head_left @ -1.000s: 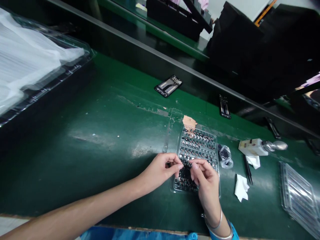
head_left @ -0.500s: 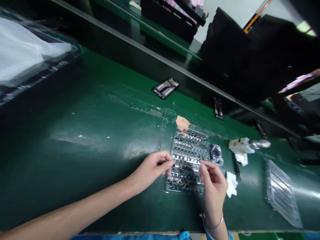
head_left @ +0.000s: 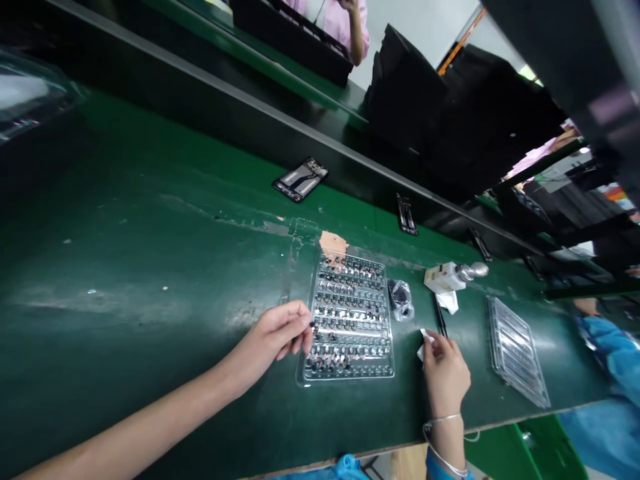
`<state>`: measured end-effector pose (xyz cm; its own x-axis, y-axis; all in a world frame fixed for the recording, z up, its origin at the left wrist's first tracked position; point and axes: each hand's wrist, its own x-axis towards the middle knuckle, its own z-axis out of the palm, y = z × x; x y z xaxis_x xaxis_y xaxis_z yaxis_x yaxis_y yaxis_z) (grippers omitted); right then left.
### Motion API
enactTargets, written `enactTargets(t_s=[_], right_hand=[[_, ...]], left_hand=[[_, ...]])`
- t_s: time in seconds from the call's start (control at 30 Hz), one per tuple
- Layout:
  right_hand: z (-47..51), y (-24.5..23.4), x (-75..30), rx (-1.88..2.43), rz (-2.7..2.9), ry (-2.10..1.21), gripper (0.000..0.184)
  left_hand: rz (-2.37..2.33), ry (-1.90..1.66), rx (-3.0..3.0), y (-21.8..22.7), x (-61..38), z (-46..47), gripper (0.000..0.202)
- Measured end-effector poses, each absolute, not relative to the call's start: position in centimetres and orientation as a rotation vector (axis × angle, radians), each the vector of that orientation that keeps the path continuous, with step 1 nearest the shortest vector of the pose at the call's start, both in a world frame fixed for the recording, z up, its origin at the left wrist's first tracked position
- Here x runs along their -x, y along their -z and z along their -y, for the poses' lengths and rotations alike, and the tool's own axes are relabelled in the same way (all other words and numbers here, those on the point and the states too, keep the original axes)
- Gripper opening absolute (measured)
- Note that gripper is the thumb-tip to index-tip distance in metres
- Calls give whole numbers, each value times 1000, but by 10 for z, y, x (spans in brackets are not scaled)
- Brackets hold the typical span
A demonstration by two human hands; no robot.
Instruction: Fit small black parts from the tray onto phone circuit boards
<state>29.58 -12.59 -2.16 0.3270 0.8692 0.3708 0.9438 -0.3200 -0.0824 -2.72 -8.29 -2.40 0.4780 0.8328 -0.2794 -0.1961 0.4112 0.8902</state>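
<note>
Hands apart, clear plastic tray (head_left: 350,378) of small parts between them at lower centre, within reach of both, long axis running away from the person, on green bench (head_left: 150,267). Left hand (head_left: 273,337) curled at tray's left edge; holding anything? Cannot tell. Right hand (head_left: 446,377) pinches white wipe (head_left: 425,345), near black tweezers (head_left: 440,317).

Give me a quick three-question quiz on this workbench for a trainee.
1. Which hand is touching the white wipe?
2. True or false: the black tweezers lie to the right of the clear tray of small parts.
3. What lies on the bench between that tray and the tweezers?

Key:
1. The right hand.
2. True.
3. A small clear plastic bag.
</note>
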Motion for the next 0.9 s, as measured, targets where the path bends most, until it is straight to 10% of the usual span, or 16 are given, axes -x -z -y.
enactTargets(t_s=[0.37, 0.9], right_hand=[[122, -7, -143, 1341, 1960, -349, 28], [123, 11, -153, 1179, 2216, -44, 47]], left_hand=[[-818, -865, -1050, 17, 25, 88, 17], [-771, -916, -917, 11, 30, 85, 18]])
